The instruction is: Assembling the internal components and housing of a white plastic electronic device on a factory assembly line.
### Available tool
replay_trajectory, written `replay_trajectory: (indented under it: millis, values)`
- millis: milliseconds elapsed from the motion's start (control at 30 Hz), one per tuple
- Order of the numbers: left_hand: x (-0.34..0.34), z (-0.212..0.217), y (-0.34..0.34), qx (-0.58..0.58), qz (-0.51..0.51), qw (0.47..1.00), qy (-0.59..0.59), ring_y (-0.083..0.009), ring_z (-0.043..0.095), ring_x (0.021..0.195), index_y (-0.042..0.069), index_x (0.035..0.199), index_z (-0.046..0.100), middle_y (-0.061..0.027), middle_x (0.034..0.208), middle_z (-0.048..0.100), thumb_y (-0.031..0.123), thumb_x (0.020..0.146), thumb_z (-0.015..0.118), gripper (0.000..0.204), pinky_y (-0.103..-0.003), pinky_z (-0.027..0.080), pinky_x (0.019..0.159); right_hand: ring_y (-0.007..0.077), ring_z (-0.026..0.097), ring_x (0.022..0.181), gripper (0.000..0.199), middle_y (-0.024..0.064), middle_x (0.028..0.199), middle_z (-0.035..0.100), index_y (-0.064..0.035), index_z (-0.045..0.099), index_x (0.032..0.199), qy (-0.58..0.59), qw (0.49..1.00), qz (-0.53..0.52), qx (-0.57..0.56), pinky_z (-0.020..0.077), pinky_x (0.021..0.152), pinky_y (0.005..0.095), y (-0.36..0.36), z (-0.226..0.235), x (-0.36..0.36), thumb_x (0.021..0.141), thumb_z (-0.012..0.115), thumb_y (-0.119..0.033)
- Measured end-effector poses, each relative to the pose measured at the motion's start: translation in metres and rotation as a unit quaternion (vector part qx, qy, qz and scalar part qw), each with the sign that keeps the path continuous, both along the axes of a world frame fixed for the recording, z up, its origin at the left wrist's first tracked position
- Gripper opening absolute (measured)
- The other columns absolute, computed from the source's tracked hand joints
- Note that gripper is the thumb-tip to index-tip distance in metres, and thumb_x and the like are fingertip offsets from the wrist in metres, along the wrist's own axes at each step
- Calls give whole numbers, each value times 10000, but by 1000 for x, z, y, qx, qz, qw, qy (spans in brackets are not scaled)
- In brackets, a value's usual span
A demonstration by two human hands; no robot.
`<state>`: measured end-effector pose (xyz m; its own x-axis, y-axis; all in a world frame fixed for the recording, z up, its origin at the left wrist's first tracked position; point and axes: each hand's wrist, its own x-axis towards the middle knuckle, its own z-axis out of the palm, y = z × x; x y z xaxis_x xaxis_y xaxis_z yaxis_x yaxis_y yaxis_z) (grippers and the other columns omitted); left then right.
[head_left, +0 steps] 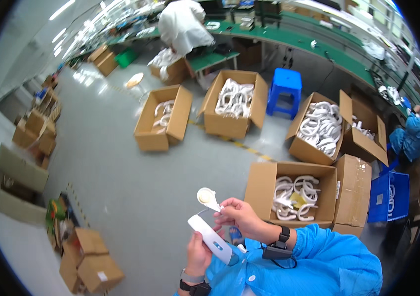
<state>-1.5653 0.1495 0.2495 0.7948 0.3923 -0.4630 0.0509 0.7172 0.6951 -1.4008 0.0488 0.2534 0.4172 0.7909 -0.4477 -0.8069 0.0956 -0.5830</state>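
My left hand (198,252) is closed around a long white plastic housing (212,239) with rounded ends and a small blue-grey oval panel on its face. The housing is held at a slant in front of my body. Just above it, my right hand (240,215) pinches the narrow end of a white round-headed plastic part (207,197), whose disc has a cream-coloured centre. A thin grey piece shows between the part and the upper end of the housing. I cannot tell whether it joins them.
Open cartons (151,143) of curved white parts stand ahead and to the right, near a blue stool (285,84) and a blue bin (388,197). Green workbenches (264,32) run along the back, where a person in white (181,27) bends over. More cartons (100,273) sit at left.
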Motion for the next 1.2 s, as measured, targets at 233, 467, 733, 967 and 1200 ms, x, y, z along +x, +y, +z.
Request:
replay_trajectory:
  millis: [233,467,733,967,1200]
  values:
    - [166,-18,113,19,-171,983,-67,-394,523,1229,-36,1423,265,-279,1344,487,59,943,463,528,-494,434,1051,221,694,887,133,129,1037,677,-80,543,1074,-10,987,-158,-23,560,851,367,53,-15,133,952,578,-120]
    - [391,-47,206,41,-250,965,-65,-333,573,1179,-89,1371,330,-265,1348,499,63,963,485,462,-442,466,1027,240,696,865,141,134,1014,678,-84,540,1076,64,963,-262,9,571,833,376,114,-38,303,946,583,-116]
    - [634,-16,214,185,-401,888,-130,-276,596,1146,9,1356,332,-199,1235,594,128,992,499,418,-387,494,954,252,697,847,176,146,1004,676,-63,518,1099,45,916,-397,18,582,792,374,111,-14,482,934,576,-81]
    - [833,-40,161,161,-527,818,-165,-265,581,1151,7,1368,299,-188,1237,574,50,900,608,563,-416,471,989,235,696,807,183,138,995,678,-76,518,1097,79,866,-492,46,583,784,407,41,-62,655,928,584,-98]
    - [1050,-83,40,69,-534,837,-97,-303,559,1218,-29,1361,349,-228,1298,556,42,901,600,529,-417,453,1025,185,684,749,163,107,954,682,-114,527,1093,112,823,-557,26,584,727,377,-76,-90,871,937,564,-85]
